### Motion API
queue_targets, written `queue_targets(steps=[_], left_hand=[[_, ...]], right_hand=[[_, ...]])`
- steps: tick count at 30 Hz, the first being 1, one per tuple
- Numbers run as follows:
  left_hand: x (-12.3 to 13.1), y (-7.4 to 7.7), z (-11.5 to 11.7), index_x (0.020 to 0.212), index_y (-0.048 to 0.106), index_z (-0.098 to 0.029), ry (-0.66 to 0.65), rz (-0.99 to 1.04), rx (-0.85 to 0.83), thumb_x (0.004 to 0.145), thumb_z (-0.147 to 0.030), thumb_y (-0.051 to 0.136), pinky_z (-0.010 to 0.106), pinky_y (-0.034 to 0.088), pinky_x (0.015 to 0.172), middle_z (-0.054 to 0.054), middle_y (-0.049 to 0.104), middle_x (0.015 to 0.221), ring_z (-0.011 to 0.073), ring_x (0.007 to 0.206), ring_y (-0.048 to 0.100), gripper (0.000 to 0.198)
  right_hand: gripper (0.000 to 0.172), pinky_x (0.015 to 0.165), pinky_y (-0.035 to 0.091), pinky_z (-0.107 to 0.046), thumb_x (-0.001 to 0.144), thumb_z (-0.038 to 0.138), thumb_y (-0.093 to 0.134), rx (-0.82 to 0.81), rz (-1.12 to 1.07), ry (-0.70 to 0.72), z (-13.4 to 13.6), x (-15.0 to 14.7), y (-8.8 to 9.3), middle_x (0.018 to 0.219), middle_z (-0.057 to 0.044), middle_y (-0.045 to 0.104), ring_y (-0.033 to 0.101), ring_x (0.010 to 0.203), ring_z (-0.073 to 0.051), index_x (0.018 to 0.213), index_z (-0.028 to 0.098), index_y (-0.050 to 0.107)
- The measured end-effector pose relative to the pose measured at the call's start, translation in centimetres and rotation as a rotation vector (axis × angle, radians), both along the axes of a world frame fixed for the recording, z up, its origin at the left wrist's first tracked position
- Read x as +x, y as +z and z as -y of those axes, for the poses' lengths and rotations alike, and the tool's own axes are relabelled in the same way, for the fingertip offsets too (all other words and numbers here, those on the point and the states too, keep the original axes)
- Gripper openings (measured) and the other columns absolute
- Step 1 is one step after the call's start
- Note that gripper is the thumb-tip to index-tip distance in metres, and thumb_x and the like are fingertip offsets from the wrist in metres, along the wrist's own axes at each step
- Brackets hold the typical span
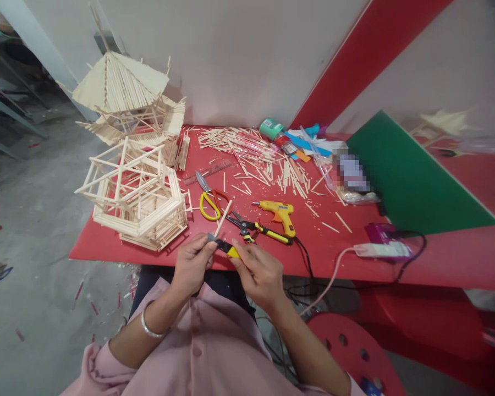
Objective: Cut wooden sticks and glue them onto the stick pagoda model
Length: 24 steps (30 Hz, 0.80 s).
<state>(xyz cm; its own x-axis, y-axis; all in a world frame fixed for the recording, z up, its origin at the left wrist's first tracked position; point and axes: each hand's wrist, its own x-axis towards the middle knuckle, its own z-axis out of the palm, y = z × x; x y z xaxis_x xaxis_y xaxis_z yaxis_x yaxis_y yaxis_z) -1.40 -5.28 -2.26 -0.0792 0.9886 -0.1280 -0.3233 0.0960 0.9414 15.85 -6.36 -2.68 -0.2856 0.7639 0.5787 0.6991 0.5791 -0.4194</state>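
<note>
My left hand (195, 263) pinches a thin wooden stick (223, 216) that points up and away over the table. In my right hand (259, 269) is a yellow and black utility knife (223, 245), its blade end close against the stick by my left fingertips. Just beyond my hands lie black cutting pliers (268, 231) with yellow-edged handles. Scissors (209, 201) with yellow and red handles rest further up. To the left stands an open frame of wooden sticks (142, 190), with a stick-built tower under a pointed roof (119, 82) behind it.
A yellow glue gun (278, 213) lies on the red table (239, 190), its cord running over the front edge. Loose sticks (247, 146) are heaped at the back beside a green-labelled container (271, 128). A green board (421, 176) leans at right, near a power strip (381, 251).
</note>
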Motion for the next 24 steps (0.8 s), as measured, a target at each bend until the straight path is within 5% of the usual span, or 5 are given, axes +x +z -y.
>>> queue_targets(steps=[3,9,16,24], left_hand=[[-0.12,-0.13,0.10,0.064,0.065,-0.014,0.012,0.002,0.007,0.078,-0.039,0.077,0.017,0.026,0.039,-0.005,0.044,0.063,0.0027,0.044,0.037,0.031],[0.04,-0.29,0.23,0.064,0.063,-0.014,0.049,0.022,-0.001,0.079,-0.039,0.077,0.018,0.026,0.040,-0.005,0.044,0.061,0.0030,0.045,0.035,0.031],[0.01,-0.18,0.15,0.063,0.062,-0.014,0.017,-0.035,0.022,0.080,-0.041,0.075,0.019,0.028,0.041,-0.004,0.046,0.064,0.0035,0.046,0.038,0.034],[0.12,0.12,0.03,0.061,0.062,-0.014,0.065,0.018,-0.019,0.075,-0.045,0.079,0.018,0.027,0.040,-0.005,0.045,0.059,0.0030,0.044,0.036,0.038]], right_hand=[[0.036,0.065,0.045,-0.026,0.096,0.021,0.056,-0.070,-0.047,0.019,0.10,-0.03,-0.11,0.084,-0.005,0.069,0.061,0.071,-0.015,0.130,0.020,0.063],[0.035,0.067,0.044,-0.028,0.093,0.021,0.060,0.071,0.068,-0.046,0.10,-0.26,0.09,0.087,-0.008,0.071,0.062,0.076,-0.017,0.128,0.018,0.065],[0.033,0.063,0.045,-0.025,0.096,0.022,0.057,-0.096,-0.065,0.029,0.00,0.03,0.18,0.082,-0.005,0.069,0.061,0.069,-0.013,0.127,0.018,0.066],[0.039,0.068,0.045,-0.027,0.092,0.023,0.062,0.095,0.087,-0.065,0.06,-0.37,0.09,0.088,-0.008,0.072,0.063,0.076,-0.017,0.131,0.021,0.064]])
